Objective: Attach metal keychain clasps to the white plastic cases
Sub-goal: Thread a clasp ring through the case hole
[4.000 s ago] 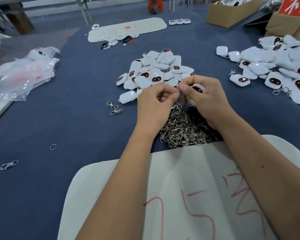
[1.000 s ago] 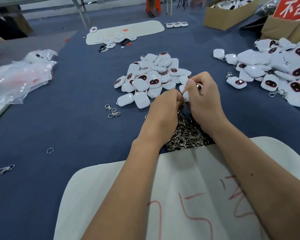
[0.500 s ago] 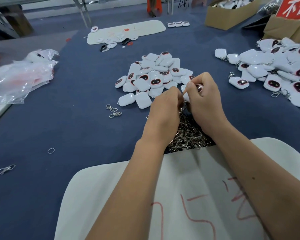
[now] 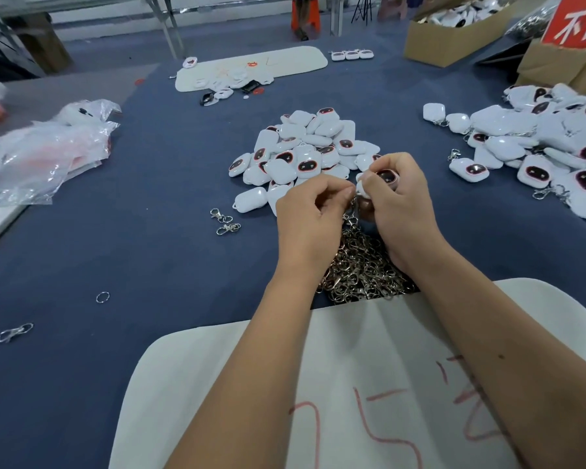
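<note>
both hands meet over clasp heap – near centre blocked. case pile just beyond fingers. finished cases crowd right side. plastic bags at far left edge. open blue cloth left of hands – only loose clasps, ring, stray clasp scattered there. white board under forearms.

White cases, dark red-rimmed ovals; perhaps silver clasps; navy tabletop
</note>
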Motion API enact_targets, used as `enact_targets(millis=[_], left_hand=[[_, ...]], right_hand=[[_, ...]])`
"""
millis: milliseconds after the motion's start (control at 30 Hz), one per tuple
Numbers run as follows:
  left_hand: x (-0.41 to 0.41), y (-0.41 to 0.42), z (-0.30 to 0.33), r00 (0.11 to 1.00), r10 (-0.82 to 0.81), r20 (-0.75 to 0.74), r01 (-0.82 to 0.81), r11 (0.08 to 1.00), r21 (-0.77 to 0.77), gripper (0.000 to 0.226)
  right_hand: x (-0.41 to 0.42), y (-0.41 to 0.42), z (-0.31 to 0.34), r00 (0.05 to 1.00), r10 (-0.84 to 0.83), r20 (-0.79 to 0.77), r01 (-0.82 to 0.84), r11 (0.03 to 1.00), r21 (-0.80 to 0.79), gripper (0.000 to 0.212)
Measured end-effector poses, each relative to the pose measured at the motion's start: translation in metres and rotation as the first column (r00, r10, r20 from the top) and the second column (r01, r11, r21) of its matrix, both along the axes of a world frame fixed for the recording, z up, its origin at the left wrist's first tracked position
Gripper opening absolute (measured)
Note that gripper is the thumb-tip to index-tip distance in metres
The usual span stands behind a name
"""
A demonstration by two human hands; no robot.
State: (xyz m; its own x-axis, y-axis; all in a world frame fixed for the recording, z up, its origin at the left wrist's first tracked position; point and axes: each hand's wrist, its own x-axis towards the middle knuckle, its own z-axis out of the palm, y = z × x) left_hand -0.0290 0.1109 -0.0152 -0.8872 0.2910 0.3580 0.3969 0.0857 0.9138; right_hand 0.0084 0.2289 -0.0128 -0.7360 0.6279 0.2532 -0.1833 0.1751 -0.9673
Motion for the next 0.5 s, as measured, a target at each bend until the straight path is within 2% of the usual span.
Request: enact_targets(millis=[133,300,400,500], left_hand=[[0.0032,0.0025,0.0032,0.996,-0.017,0.084,0.011,0.998,0.066,0.018],[0.0058,0.0031,0.0063,0.995,0.057,0.076,-0.065,0.992,0.105,0.016],[0.006,0.0021,0.0074,0.992,0.098,0.083,-0.107,0.987,0.118,0.019],[0.0011,-0.0003,0.0057,0.991,0.11,0.07,-0.116,0.989,0.093,0.024]], right_hand=[[-0.0008,0.0029,0.0026,0.998,0.063,-0.025,-0.067,0.985,-0.157,0.015],[0.0004,0.0007,0.0042,0.982,0.168,-0.085,-0.185,0.949,-0.257,0.015],[0.0025,0.0029,0.0052,0.956,0.261,-0.134,-0.291,0.906,-0.307,0.007],[0.0036,0.0052,0.0039,0.941,0.319,-0.115,-0.339,0.876,-0.343,0.022]])
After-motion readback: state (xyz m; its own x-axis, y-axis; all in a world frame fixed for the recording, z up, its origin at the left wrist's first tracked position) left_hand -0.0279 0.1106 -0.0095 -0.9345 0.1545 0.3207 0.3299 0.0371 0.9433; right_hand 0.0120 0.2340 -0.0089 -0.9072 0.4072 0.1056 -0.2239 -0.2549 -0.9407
